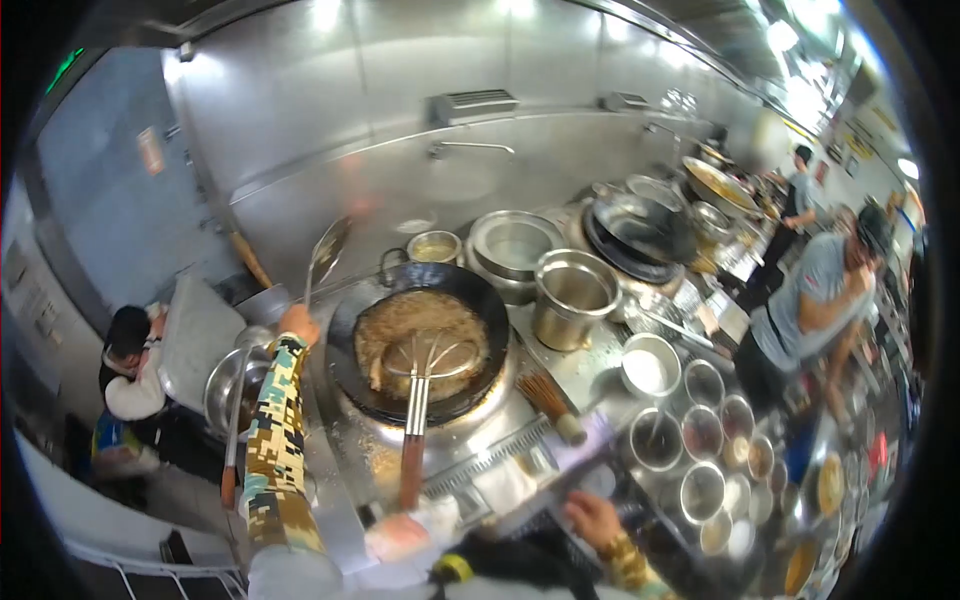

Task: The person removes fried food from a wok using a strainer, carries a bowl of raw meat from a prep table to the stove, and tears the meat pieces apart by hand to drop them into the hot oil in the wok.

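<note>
The stove (345, 478) is topped by a black wok (341, 350), partly filled with frothy brown liquid (400, 312). A steel pot (560, 322) is placed to its right. A strainer (419, 392) is laid across the wok. Left of it, a ladle (329, 252) is held upright, gripped by the left hand's (298, 325) closed fingers. The right hand's (593, 519) fingers are loosely bent; whether anything is grasped cannot be told.

A metal ladle (328, 252) slants upward near a black wok (342, 350) of foamy liquid (400, 312) under a strainer (418, 400).
</note>
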Demonstrator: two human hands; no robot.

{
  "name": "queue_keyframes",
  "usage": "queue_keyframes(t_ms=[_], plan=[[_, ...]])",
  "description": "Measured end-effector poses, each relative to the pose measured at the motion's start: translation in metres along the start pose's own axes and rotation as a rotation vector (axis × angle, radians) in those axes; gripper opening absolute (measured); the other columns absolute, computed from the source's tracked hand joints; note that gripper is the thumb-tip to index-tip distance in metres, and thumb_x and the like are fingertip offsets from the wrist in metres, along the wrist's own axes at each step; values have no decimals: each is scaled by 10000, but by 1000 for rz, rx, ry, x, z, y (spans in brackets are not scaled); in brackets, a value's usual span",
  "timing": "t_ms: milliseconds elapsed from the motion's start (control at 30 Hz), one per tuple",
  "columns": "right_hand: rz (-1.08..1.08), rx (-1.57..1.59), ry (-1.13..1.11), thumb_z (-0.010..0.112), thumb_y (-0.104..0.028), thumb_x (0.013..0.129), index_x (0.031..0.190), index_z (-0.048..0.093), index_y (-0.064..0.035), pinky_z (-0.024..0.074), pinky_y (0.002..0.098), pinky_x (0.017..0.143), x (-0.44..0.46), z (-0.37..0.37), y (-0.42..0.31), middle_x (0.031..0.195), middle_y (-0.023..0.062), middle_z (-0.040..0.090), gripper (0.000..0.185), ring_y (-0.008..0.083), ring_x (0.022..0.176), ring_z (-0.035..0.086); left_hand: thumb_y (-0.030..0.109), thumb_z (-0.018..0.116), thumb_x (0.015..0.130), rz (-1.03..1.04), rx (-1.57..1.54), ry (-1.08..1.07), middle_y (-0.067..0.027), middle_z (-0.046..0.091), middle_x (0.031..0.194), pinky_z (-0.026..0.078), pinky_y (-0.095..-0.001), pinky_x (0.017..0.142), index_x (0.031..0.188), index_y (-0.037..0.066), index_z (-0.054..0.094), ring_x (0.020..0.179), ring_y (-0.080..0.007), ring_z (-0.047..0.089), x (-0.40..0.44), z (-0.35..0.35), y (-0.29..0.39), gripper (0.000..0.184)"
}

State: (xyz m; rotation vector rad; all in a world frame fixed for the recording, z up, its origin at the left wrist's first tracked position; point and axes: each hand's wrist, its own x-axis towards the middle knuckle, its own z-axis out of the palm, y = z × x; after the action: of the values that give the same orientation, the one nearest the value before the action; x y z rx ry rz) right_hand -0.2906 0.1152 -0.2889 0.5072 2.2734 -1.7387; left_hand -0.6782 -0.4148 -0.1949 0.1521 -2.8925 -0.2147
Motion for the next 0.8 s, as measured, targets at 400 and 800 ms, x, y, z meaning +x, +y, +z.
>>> queue_keyframes(t_ms=[400,800], plan=[[98,-15,109,628,-290,900,1223,582,13,534,310,616,-70,-41,62,900,129,703,445,153,640,657,48,469,862,-105,-1026,-17,-150,633,684,376,-305,341,983,-50,572,413,-166,501,-12,-29,66,187],[-50,114,130,645,-218,902,1236,577,13,476,255,516,-133,-99,78,819,66,666,412,102,563,579,5,456,805,-473,-1840,-909,-205,654,906,423,-206,371,934,-54,521,460,-121,498,-127,61,421,155]])
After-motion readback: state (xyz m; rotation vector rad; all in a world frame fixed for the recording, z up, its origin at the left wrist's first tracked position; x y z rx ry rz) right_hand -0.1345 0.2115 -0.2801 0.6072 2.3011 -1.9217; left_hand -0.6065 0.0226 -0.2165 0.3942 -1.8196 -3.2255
